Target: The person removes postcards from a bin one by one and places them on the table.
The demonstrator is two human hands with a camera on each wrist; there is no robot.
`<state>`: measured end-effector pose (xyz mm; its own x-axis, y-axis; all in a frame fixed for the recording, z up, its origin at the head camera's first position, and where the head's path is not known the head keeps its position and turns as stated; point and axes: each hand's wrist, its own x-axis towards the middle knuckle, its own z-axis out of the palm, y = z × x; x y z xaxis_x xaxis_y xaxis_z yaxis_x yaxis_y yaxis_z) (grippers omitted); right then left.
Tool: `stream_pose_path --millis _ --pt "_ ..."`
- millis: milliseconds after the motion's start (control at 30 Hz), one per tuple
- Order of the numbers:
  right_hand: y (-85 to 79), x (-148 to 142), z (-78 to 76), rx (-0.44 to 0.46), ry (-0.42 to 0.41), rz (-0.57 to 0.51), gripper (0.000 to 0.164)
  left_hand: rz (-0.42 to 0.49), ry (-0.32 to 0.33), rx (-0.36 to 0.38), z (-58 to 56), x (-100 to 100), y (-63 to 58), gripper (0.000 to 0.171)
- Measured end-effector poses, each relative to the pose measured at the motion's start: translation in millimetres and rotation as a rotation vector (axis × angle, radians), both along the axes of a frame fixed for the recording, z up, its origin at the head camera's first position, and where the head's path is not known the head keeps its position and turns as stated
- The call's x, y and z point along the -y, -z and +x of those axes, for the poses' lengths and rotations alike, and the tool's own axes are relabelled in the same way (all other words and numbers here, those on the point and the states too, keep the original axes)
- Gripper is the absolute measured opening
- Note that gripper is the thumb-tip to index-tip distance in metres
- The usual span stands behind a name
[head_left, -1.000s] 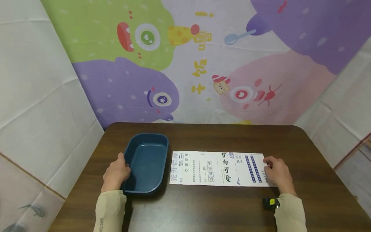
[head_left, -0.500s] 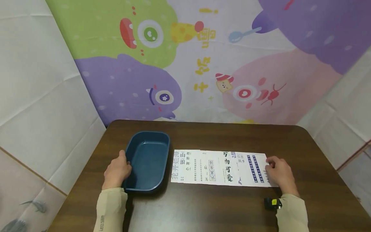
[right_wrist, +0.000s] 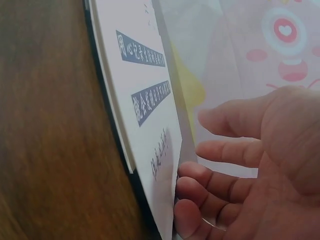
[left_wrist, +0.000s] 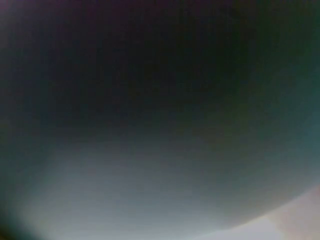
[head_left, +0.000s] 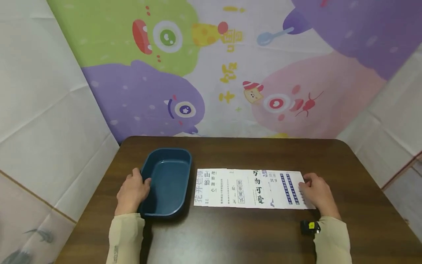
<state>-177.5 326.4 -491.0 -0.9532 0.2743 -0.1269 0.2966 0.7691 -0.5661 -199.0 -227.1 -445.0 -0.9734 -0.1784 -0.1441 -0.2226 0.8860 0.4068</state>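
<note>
My left hand [head_left: 132, 192] lies at the left rim of a deep blue rectangular tray [head_left: 165, 214], fingers outside and thumb lifted over the rim. The left wrist view is filled by a blurred dark shape, so the hand is hidden there. Right of the tray, several flat white pieces [head_left: 245, 189] with printed Chinese writing form a flush row. My right hand [head_left: 319, 193] is at the row's right end. In the right wrist view its thumb and forefinger stand apart, while the lower fingers [right_wrist: 187, 217] touch the edge of the end piece [right_wrist: 157, 145].
The brown wooden table [head_left: 230, 238] holds both things. Behind it hangs a cloth [head_left: 217, 121] with cartoon monsters. White sheets [head_left: 59, 110] close off the sides. A small black device [head_left: 309, 227] sits at my right wrist.
My left thumb has risen from the tray rim and the fingers have loosened. The right hand has eased slightly at the row's end. Tray and white pieces stay in place.
</note>
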Motion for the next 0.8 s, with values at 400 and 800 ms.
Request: stream_pose_path --millis 400,800 --pt "-8.4 8 1.6 0.035 -0.009 -0.005 0.058 -0.071 -0.006 -0.179 21.3 -15 -35.6 0.056" --pt "-80.5 44 19.9 -0.234 -0.139 0.065 0.071 -0.03 0.181 -0.447 46.2 -87 -78.9 0.05"
